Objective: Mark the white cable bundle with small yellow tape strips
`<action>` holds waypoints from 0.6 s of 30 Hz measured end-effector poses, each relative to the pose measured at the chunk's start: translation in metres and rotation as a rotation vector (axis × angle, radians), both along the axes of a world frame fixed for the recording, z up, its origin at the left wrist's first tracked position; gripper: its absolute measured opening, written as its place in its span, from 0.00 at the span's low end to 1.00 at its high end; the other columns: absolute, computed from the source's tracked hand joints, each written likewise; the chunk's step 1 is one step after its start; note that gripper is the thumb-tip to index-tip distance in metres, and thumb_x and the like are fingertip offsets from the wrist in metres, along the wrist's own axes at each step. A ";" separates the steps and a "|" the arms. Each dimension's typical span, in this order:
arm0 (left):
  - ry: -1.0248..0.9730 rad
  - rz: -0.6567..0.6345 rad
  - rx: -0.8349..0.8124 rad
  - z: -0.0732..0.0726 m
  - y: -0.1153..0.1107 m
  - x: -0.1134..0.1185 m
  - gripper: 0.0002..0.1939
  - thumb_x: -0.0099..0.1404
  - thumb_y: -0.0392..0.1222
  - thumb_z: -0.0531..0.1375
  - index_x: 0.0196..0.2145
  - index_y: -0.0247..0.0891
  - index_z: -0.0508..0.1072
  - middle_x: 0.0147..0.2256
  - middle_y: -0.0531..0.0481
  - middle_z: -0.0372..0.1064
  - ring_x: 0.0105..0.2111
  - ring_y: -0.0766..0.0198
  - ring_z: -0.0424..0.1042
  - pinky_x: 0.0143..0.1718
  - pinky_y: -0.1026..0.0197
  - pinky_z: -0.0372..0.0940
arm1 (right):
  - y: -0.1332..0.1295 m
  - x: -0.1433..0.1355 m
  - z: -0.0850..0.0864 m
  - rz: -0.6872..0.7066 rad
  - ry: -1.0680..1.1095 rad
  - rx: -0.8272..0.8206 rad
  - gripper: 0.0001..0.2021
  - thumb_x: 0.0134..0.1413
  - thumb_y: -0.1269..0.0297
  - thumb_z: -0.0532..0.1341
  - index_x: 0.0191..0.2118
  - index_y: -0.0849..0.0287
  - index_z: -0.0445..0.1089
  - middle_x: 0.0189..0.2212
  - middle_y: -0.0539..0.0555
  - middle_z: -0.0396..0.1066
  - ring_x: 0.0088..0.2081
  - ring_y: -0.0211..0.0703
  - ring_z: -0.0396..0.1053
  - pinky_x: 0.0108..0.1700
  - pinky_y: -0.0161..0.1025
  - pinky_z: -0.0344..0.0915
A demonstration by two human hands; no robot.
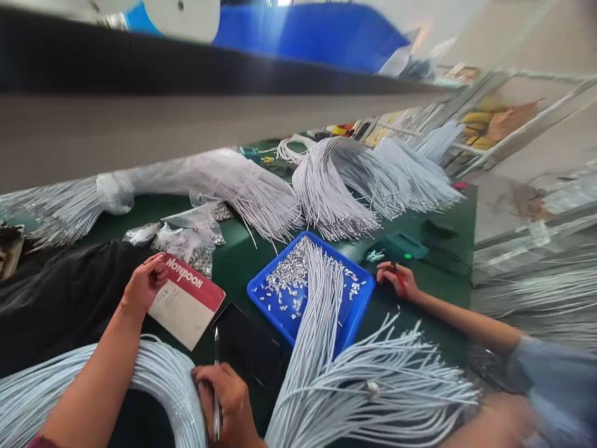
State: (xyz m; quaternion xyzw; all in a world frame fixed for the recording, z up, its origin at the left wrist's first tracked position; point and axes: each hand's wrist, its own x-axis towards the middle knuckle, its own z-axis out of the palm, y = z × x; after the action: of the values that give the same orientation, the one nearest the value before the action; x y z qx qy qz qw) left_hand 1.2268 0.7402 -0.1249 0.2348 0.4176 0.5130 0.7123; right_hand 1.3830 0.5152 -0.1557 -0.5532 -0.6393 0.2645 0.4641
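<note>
Here, notebook by left hand, pen in right hand.

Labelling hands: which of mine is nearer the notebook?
Left: the left hand is at the left edge of the notebook; the right hand, holding a pen, is apart, below it.

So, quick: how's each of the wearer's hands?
Left hand: fingers curled at the notebook; grip can't be told.
Right hand: closed, holding a pen.

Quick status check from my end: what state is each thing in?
Notebook: closed, cover up.
Pen: held in the right hand.
Left hand: fingers curled, at the notebook's corner.
Blue tray: holding loose metal pieces and white cable ends.
Teal device: green light lit.
Cable bundle beside the right hand: bent.
</note>
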 end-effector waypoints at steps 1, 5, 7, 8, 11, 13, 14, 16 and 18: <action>0.003 0.003 0.000 0.000 0.000 0.001 0.05 0.52 0.30 0.61 0.27 0.34 0.67 0.17 0.58 0.53 0.14 0.75 0.52 0.11 0.74 0.46 | -0.003 -0.001 -0.001 0.021 0.058 -0.008 0.10 0.56 0.68 0.53 0.39 0.46 0.69 0.31 0.47 0.75 0.32 0.43 0.72 0.33 0.41 0.72; 0.003 0.055 0.010 0.001 0.000 0.002 0.04 0.56 0.30 0.56 0.30 0.34 0.68 0.16 0.58 0.53 0.14 0.74 0.52 0.12 0.74 0.46 | -0.001 0.010 -0.002 -0.125 0.190 -0.071 0.09 0.57 0.70 0.53 0.41 0.53 0.68 0.36 0.51 0.74 0.39 0.42 0.71 0.42 0.40 0.69; 0.011 0.105 -0.002 0.001 0.000 0.002 0.05 0.59 0.30 0.53 0.32 0.35 0.68 0.15 0.58 0.52 0.13 0.73 0.51 0.12 0.73 0.45 | 0.003 0.017 -0.004 -0.225 0.257 -0.170 0.08 0.59 0.66 0.53 0.41 0.55 0.68 0.38 0.52 0.73 0.39 0.40 0.71 0.42 0.38 0.68; 0.015 0.128 -0.013 0.001 0.001 0.001 0.06 0.61 0.31 0.51 0.32 0.36 0.68 0.14 0.58 0.51 0.12 0.73 0.51 0.12 0.72 0.45 | 0.004 0.019 -0.005 -0.255 0.287 -0.219 0.08 0.60 0.65 0.52 0.41 0.55 0.67 0.38 0.52 0.73 0.38 0.39 0.71 0.41 0.38 0.68; 0.023 0.165 -0.046 0.002 0.002 0.001 0.08 0.63 0.33 0.49 0.32 0.36 0.67 0.14 0.58 0.51 0.12 0.72 0.50 0.12 0.72 0.45 | 0.004 0.020 -0.006 -0.244 0.339 -0.282 0.08 0.61 0.62 0.51 0.40 0.54 0.67 0.37 0.51 0.73 0.35 0.38 0.71 0.37 0.36 0.68; 0.025 0.166 -0.050 0.002 0.002 0.000 0.07 0.63 0.33 0.50 0.32 0.36 0.67 0.14 0.58 0.51 0.12 0.73 0.50 0.12 0.72 0.45 | 0.004 0.019 -0.005 -0.208 0.319 -0.256 0.08 0.61 0.63 0.52 0.40 0.55 0.67 0.35 0.51 0.73 0.35 0.38 0.71 0.39 0.35 0.67; 0.028 0.160 -0.047 0.002 0.002 0.000 0.06 0.63 0.33 0.51 0.31 0.36 0.67 0.14 0.58 0.51 0.12 0.73 0.50 0.12 0.72 0.45 | 0.004 0.018 -0.004 -0.196 0.295 -0.231 0.08 0.61 0.63 0.52 0.39 0.55 0.67 0.35 0.51 0.73 0.36 0.38 0.71 0.40 0.35 0.67; 0.037 0.143 -0.036 0.001 0.001 0.000 0.05 0.61 0.32 0.53 0.30 0.35 0.68 0.15 0.58 0.52 0.12 0.74 0.51 0.11 0.73 0.45 | 0.004 0.016 -0.004 -0.186 0.245 -0.182 0.08 0.61 0.64 0.51 0.38 0.54 0.68 0.34 0.50 0.73 0.36 0.39 0.71 0.40 0.34 0.66; 0.048 0.126 -0.028 -0.001 0.001 0.000 0.03 0.59 0.31 0.55 0.30 0.33 0.69 0.15 0.58 0.52 0.12 0.74 0.51 0.11 0.73 0.45 | 0.006 0.015 -0.007 -0.187 0.224 -0.147 0.09 0.61 0.64 0.51 0.38 0.54 0.68 0.33 0.50 0.73 0.35 0.38 0.72 0.38 0.33 0.66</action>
State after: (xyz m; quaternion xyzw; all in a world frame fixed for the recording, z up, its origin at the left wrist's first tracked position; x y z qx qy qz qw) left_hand 1.2272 0.7411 -0.1259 0.2103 0.4557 0.5452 0.6714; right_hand 1.3978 0.5211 -0.1628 -0.6097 -0.5081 0.3265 0.5133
